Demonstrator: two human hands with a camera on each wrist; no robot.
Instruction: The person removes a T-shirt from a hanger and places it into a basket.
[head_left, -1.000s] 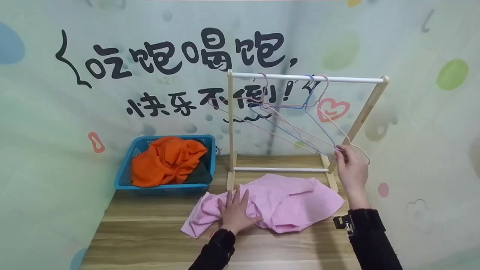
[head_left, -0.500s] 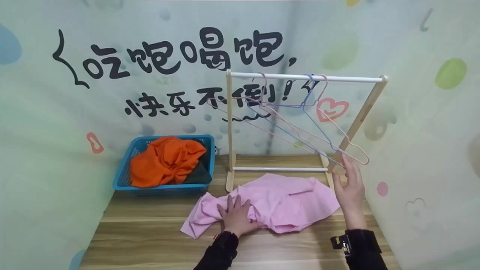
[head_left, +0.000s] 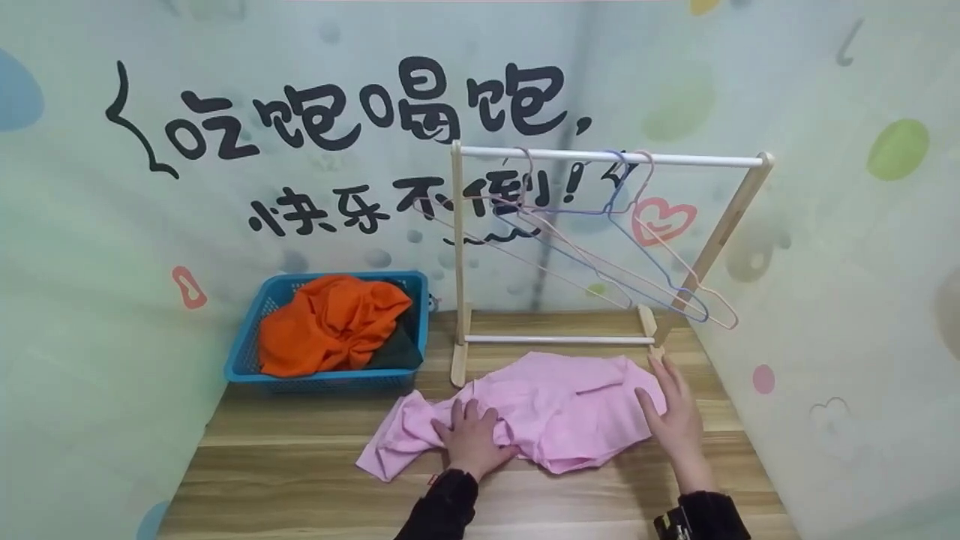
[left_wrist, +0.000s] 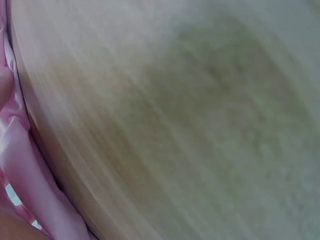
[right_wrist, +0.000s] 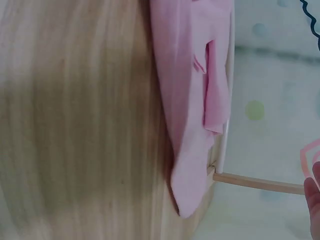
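A pink garment [head_left: 570, 409] lies rumpled across the table in front of the rack, and it also shows in the right wrist view [right_wrist: 185, 100]. My left hand [head_left: 474, 442] rests on its left part with the fingers spread. My right hand [head_left: 677, 424] is at the garment's right end, fingers straight and holding nothing; whether it touches the cloth I cannot tell. Above, a blue hanger [head_left: 652, 259] and pink hangers [head_left: 694, 270] hang from the rack's white top bar. The left wrist view shows a strip of the pink cloth [left_wrist: 30, 175] at its left edge.
The wooden clothes rack [head_left: 459, 262] stands behind the garment, its white lower bar [head_left: 559, 340] close to the cloth. At the back left, a blue basket [head_left: 240, 360] holds an orange garment [head_left: 330, 322] and a dark green one [head_left: 397, 349]. Walls enclose the wooden table [head_left: 300, 465].
My right hand has let go of the blue hanger and come down to the garment's right end. The blue hanger now hangs free on the bar. My left hand has stayed on the cloth.
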